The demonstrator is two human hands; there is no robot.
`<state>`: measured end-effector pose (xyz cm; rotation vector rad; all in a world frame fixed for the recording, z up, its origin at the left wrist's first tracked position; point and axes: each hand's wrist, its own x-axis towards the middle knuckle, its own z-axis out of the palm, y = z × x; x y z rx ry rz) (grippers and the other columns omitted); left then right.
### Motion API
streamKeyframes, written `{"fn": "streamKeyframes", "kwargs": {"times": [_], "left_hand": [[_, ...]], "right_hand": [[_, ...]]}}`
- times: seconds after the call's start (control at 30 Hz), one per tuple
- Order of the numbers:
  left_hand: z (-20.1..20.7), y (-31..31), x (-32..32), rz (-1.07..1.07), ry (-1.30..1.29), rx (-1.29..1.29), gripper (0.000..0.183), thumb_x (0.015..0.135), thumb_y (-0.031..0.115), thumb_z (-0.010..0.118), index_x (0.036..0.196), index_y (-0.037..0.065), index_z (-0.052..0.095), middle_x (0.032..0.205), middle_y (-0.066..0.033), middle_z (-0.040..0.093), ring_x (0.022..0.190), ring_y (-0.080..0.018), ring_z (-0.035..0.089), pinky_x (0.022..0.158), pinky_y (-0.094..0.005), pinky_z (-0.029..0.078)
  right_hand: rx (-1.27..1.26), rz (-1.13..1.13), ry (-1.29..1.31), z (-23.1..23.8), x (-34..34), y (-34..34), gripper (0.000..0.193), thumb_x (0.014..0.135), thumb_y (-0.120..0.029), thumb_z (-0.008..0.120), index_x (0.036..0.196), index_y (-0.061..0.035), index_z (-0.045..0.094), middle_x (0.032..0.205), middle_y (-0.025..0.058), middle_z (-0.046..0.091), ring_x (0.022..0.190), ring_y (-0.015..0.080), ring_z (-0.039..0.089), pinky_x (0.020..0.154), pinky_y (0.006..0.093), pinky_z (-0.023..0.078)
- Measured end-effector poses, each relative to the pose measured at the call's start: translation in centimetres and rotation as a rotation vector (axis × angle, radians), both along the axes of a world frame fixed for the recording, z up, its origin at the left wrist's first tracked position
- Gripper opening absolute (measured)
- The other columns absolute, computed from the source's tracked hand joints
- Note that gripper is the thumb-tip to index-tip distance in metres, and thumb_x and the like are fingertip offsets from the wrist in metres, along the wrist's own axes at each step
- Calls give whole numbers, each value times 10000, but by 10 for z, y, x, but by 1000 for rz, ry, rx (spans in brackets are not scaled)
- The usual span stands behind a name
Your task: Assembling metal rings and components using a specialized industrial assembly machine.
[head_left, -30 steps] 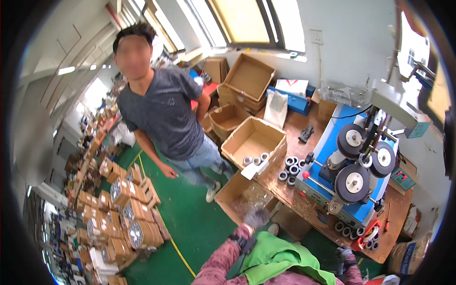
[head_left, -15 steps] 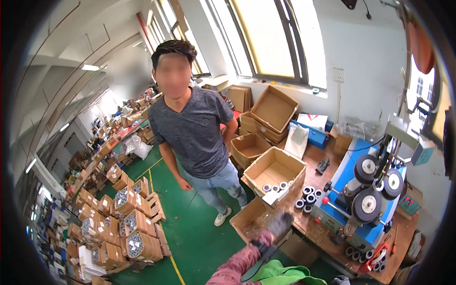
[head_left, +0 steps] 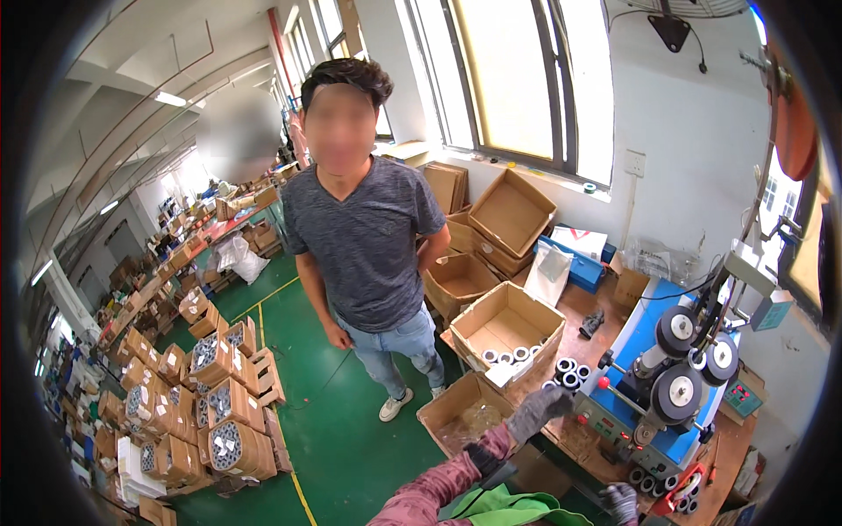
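Note:
My left hand (head_left: 537, 414), in a dark grey glove, stretches out above the bench's near left side. Its fingers extend toward a cluster of black-and-white rings (head_left: 572, 373), and I see nothing held in it. My right hand (head_left: 621, 502), in a grey glove, is low at the bench's front edge with fingers apart. Several more such rings (head_left: 649, 484) lie right beside it, next to a red-orange tool (head_left: 688, 496). Behind these stands a blue machine (head_left: 651, 351) with dark round wheels (head_left: 677, 391). A cardboard box (head_left: 509, 319) holds some rings along its near side.
A person (head_left: 364, 245) in a grey T-shirt stands across from me, left of the boxes. An open carton (head_left: 463, 412) with clear plastic sits below my left forearm. Stacked boxes (head_left: 513, 210) fill the window side. Pallets of filled cartons (head_left: 230, 445) stand on the green floor.
My left hand has moved right, away from above the low carton toward the rings. More of my right hand has come into view. The whole view has shifted slightly.

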<state>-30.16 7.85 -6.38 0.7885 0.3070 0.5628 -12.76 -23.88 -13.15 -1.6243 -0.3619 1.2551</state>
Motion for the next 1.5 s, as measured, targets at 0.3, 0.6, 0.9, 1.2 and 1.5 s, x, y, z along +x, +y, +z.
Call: {"fn": "streamKeyframes", "kwargs": {"times": [0.3,0.6,0.9,1.2,1.5], "left_hand": [[-100,-62,-61,-73,391,-486,201,825,236,544,919,61,577,854,-67,617,762,-198,598,705,-319,498],[-108,-56,-62,-40,310,-500,202,822,203,554,905,21,586,857,-101,622,792,-227,597,753,-341,486],[-99,-66,-51,-26,411,-558,194,828,196,533,903,20,568,836,-118,618,748,-222,598,664,-316,512],[-117,-71,-46,-116,328,-510,197,830,193,530,907,16,570,860,-122,616,803,-228,596,729,-330,502],[-124,-67,-48,-121,373,-594,215,824,206,539,919,18,578,862,-106,618,788,-230,593,719,-324,499]], "right_hand": [[442,17,-337,85,-15,73,133,797,-83,544,903,-2,552,730,43,586,645,99,538,605,227,442],[276,156,-334,54,-36,69,123,786,-64,574,893,-7,593,773,32,608,720,100,557,658,241,454],[280,223,-436,56,-36,66,166,787,-98,582,909,15,580,799,60,622,728,110,572,693,250,454],[218,163,-395,46,-39,50,143,799,-94,568,893,9,598,780,52,627,740,107,574,693,247,455],[194,96,-101,41,-41,56,116,801,-74,564,878,12,579,780,66,626,742,126,593,680,245,475]]}}
